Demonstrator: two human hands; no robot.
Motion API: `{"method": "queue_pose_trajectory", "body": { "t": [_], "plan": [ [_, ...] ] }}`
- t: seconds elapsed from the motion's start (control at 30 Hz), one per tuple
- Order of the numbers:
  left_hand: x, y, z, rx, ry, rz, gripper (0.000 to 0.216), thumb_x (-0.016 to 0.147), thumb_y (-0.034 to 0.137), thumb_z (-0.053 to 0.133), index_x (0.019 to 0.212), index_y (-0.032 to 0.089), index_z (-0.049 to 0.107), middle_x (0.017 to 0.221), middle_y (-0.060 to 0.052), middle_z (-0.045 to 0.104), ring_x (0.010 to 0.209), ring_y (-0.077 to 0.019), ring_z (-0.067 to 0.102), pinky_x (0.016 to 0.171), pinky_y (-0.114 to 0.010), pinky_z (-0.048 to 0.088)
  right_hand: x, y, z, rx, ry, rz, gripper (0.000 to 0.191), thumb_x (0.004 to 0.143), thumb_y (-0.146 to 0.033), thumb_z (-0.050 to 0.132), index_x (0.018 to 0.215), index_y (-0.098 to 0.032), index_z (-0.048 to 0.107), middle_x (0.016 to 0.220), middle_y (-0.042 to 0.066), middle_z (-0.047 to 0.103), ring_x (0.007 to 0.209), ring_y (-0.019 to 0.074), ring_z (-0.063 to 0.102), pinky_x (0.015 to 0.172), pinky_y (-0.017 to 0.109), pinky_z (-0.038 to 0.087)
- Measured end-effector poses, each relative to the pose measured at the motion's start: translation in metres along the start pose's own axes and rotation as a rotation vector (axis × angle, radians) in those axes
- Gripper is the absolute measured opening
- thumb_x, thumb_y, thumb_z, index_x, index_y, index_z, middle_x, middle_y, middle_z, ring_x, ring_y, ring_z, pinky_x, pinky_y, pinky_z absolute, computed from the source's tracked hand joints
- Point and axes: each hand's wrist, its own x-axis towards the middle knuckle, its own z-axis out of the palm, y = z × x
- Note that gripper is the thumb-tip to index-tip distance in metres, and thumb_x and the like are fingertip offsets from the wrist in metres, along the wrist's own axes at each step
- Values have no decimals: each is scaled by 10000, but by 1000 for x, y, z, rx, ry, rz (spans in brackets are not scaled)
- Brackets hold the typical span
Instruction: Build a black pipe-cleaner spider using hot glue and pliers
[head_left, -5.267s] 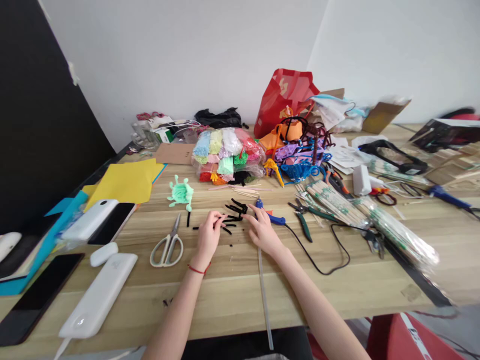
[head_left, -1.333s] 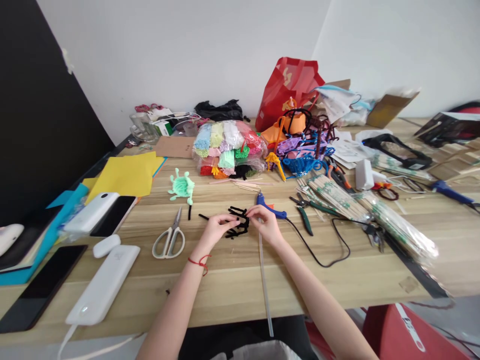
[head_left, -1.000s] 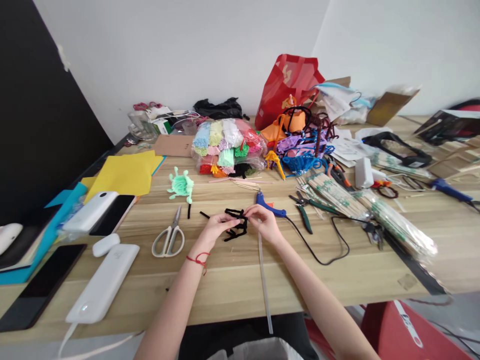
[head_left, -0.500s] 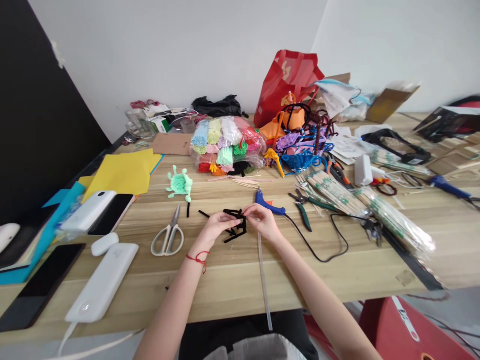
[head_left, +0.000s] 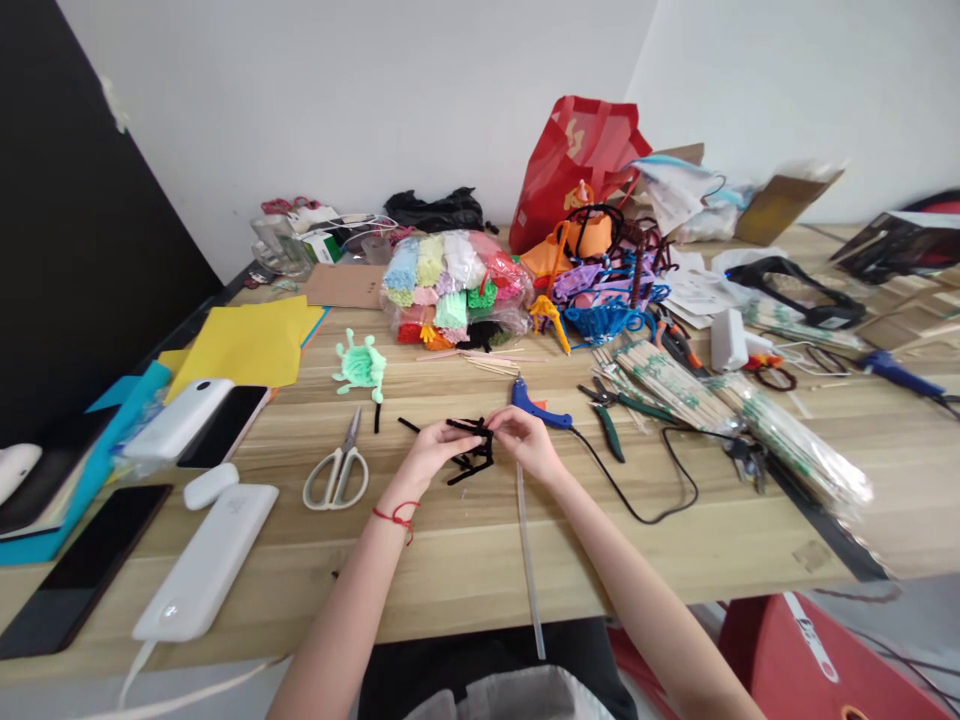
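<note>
Between both hands is a small frame of bent black pipe cleaners (head_left: 472, 462), held just above the wooden table. My left hand (head_left: 435, 450) pinches its left side between thumb and fingers. At its upper right, the fingertips of my right hand (head_left: 525, 438) are closed on the same black pieces. A blue glue gun (head_left: 541, 408) lies right behind my right hand, and a clear glue stick (head_left: 529, 560) runs from below that hand past the table's front edge. Left of my left hand are scissors (head_left: 337, 470) with white handles and a short black pipe cleaner piece (head_left: 377, 418).
A mint-green pipe cleaner figure (head_left: 360, 367) stands behind the scissors. Bagged coloured pipe cleaners (head_left: 454, 290) lie at the back. Green-handled pliers (head_left: 609, 432) and bundled wooden sticks (head_left: 675, 385) lie to the right, with the glue gun's black cord (head_left: 637, 515) in front. Phones and a white power bank (head_left: 206, 565) lie left.
</note>
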Motion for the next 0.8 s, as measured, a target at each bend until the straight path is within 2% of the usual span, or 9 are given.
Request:
{"method": "queue_pose_trajectory", "body": {
  "t": [0.2,0.37,0.47,0.53,0.63,0.7,0.8],
  "plan": [
    [-1,0,-1,42,20,-7,337,574,300,804,851,132,711,856,-79,736,789,-194,660,717,-294,492,0,2,1,-15,11,24,109,783,-307,630,808,-203,612,891,57,641,875,193,623,815,362,512],
    [0,-1,0,71,43,31,281,598,301,780,802,132,688,837,-68,715,780,-178,640,669,-262,478,-2,5,1,-87,16,46,77,763,-219,584,834,-199,605,924,52,628,895,188,619,758,328,517],
    [0,-1,0,43,44,35,344,618,293,763,909,144,656,833,-46,687,766,-156,625,645,-236,467,-2,6,2,-109,22,61,100,745,-187,553,840,-198,585,912,44,623,881,183,616,735,314,514],
    [1,1,-1,-7,102,60,454,635,291,749,1048,171,604,839,-22,661,752,-138,617,653,-232,470,-2,7,1,-121,45,70,116,732,-185,548,845,-197,574,895,42,622,866,182,611,725,309,511],
    [2,6,-5,-150,300,198,547,670,268,714,1169,231,493,819,23,617,728,-109,602,697,-240,484,-1,8,1,-144,95,76,142,714,-182,541,854,-197,566,879,41,621,854,184,602,706,301,504],
    [2,8,-10,-248,382,293,473,690,244,683,1118,243,483,782,42,594,709,-102,597,730,-258,488,-1,9,1,-151,120,79,148,706,-176,534,850,-198,564,874,40,618,850,185,599,703,300,499],
    [5,9,-18,-289,380,300,190,692,231,622,857,182,541,714,30,577,672,-105,587,708,-258,482,0,9,1,-119,138,74,141,702,-183,546,842,-201,557,864,34,612,848,184,596,720,306,494]
  ]
}}
